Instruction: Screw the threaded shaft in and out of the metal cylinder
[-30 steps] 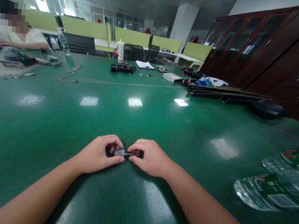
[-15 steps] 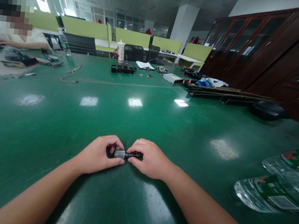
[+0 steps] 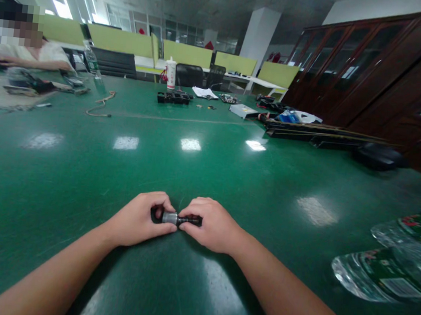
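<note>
A small silver-and-black cylindrical part (image 3: 170,217) lies level between my two hands, low over the green table (image 3: 209,172). My left hand (image 3: 141,220) is closed around its wider silver end, thumb on the near side and fingers on the far side. From that end a thin dark ridged shaft runs to the right, where the thumb and fingertips of my right hand (image 3: 215,225) pinch it. The fingertips of both hands almost meet. My fingers hide parts of the piece, so its exact kind is unclear.
Clear plastic water bottles (image 3: 382,276) lie at the right. Farther back are a black bracket-like part (image 3: 173,98), a white bottle (image 3: 170,74), a grey metal box (image 3: 243,111), long dark strips (image 3: 311,133) and a cord (image 3: 97,110). Another person (image 3: 29,56) sits at the far left.
Both hands keep their grip on the cylindrical part. The whole view has shifted very slightly, and hardly anything else differs.
</note>
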Available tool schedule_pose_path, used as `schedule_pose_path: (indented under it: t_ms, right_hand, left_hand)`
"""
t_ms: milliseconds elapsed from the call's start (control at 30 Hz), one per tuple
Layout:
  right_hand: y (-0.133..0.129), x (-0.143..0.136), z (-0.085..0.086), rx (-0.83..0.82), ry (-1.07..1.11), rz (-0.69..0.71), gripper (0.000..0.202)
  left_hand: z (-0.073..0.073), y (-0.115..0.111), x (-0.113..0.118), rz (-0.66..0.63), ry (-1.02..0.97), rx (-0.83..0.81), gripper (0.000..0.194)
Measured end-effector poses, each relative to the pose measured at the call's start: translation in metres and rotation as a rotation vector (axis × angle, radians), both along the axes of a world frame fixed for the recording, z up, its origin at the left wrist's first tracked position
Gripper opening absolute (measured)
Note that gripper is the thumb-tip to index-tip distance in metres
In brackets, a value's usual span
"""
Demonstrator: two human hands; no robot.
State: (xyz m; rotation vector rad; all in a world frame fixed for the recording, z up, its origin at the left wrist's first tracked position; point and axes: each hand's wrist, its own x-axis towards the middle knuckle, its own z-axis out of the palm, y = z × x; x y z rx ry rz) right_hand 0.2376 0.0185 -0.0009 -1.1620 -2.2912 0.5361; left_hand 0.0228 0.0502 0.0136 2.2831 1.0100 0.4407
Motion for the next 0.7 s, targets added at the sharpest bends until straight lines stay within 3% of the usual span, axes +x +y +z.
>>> schedule_pose_path:
  t_ms: [700]
  right_hand:
    - [-0.0004,0.0025,0.0008,0.008,-0.02,0.01,0.012]
  left_hand:
    - [0.001,-0.0008,-0.0004,-0.004,-0.018,-0.004,0.016]
